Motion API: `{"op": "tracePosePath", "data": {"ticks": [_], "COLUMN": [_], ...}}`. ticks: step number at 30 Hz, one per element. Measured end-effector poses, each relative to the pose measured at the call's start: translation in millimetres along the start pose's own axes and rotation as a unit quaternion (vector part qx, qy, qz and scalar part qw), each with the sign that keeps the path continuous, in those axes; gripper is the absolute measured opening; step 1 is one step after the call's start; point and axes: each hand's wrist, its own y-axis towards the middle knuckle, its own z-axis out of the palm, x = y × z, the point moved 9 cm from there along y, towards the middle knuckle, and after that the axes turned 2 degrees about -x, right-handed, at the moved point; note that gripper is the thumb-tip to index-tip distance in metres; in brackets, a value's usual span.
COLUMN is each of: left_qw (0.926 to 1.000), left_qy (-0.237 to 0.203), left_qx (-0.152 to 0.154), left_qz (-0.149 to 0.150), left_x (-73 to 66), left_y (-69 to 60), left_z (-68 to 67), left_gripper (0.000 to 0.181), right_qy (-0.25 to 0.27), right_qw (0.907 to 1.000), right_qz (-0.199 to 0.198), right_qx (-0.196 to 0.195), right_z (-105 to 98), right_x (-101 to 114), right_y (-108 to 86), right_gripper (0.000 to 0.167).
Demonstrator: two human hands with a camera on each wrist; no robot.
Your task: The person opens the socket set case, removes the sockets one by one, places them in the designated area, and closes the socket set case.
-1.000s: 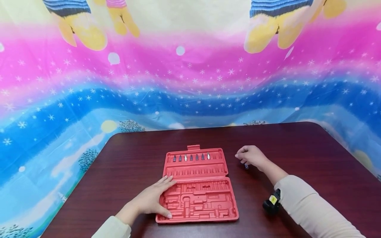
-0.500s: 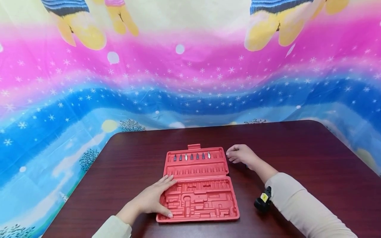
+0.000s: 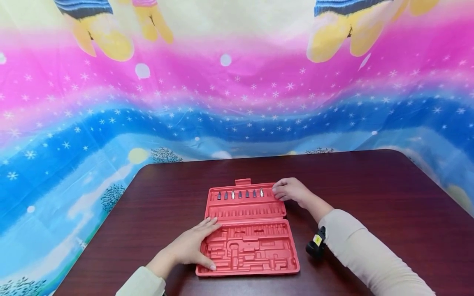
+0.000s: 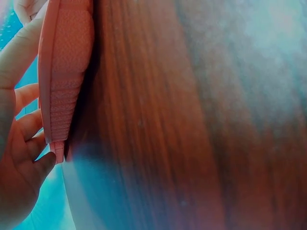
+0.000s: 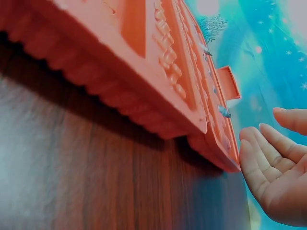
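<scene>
A red moulded bit case (image 3: 255, 242) lies unfolded on the table. A row of dark and silver screwdriver bits (image 3: 240, 194) stands along its far half, beginning at the left. My left hand (image 3: 189, 244) rests on the case's left edge, fingers spread, thumb over the near tray; in the left wrist view the fingers (image 4: 29, 122) lie beside the case wall. My right hand (image 3: 291, 191) is over the far half's right end, close to the last silver bit (image 5: 224, 111). Its fingers are bent, and whether they hold anything is hidden.
Moulded recesses (image 3: 244, 211) line the case's lower far strip. A latch tab (image 3: 242, 181) sticks out at the back. A black wrist camera (image 3: 316, 245) hangs under the right sleeve. A printed curtain (image 3: 237, 102) hangs behind the dark wooden table (image 3: 177, 185).
My right hand has moved left from the table beside the case onto its far right corner. A small dark piece seen earlier near that hand is out of sight. My left hand stays put.
</scene>
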Motion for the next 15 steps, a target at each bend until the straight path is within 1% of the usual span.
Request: {"op": "tracePosePath", "data": {"ticks": [4, 11, 15], "left_qw": [1.0, 1.0, 1.0], "left_qy": [0.002, 0.0, -0.002], "left_qx": [0.0, 0.0, -0.002], "left_qz": [0.001, 0.001, 0.001], "left_x": [0.1, 0.4, 0.8], "left_y": [0.4, 0.6, 0.4], "left_z": [0.3, 0.6, 0.4], "left_gripper": [0.101, 0.1, 0.1], "right_qy": [-0.006, -0.023, -0.029], "right_qw": [1.0, 0.9995, 0.9995], "right_qz": [0.006, 0.017, 0.014], "right_qx": [0.0, -0.016, -0.008], "right_z": [5.4, 11.6, 17.9], "right_x": [-0.4, 1.7, 7.2], "right_y": [8.8, 21.3, 24.5], "right_gripper": [0.027, 0.026, 0.027]}}
